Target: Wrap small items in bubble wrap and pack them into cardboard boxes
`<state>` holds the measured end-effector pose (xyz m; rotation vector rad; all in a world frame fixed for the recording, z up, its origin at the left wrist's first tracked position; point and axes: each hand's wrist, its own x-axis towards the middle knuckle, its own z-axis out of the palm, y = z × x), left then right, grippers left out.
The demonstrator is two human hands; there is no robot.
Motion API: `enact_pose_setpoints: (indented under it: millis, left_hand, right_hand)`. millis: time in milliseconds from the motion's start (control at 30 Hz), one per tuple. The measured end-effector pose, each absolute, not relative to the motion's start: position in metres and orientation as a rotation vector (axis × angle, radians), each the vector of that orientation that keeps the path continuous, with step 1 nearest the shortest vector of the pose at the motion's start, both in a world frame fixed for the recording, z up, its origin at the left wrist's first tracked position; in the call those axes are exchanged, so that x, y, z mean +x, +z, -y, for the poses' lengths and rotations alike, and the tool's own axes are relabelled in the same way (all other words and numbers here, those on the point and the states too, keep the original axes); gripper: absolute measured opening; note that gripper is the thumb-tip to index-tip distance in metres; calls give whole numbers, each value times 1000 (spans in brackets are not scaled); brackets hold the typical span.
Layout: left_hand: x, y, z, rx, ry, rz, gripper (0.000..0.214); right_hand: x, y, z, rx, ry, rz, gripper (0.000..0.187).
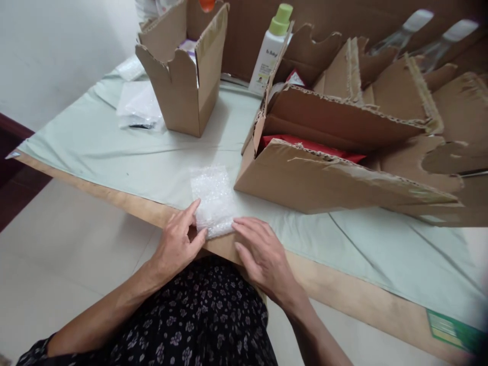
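Note:
A small flat piece of bubble wrap [214,195], perhaps folded or a pouch, lies at the near edge of the cloth-covered table. My left hand [178,241] is at its left side, the index fingertip by the left edge and the thumb at the near left corner, with a gap between them. On the other side, my right hand [263,251] touches the near right corner with its fingertips, its thumb held apart. Neither hand visibly grips the wrap, though some of the left fingers are hidden.
A long divided cardboard box [305,188] with a red packet [316,146] stands at the right. Behind are a tall cardboard box [183,101], more bubble wrap [139,104] and a white bottle with green cap [269,51]. The wooden table edge [125,201] runs along the front.

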<state>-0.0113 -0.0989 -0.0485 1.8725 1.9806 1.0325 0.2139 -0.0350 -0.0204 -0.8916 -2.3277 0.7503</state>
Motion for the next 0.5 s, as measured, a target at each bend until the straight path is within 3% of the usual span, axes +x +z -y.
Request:
enact_pose_setpoints:
  millis: [200,333,500]
  left_hand:
    - [-13,-41,105,2004,1086,-2081,66]
    - [-13,-30,115,2215,1060,-1918,48]
    - [-14,-34,110,2013,1147,-1889,22]
  right_hand:
    - [194,-35,11,-716,293,2665,26]
    - [192,-29,13,-680,399,2604,25]
    - [193,-23,13,-816,512,2462,23]
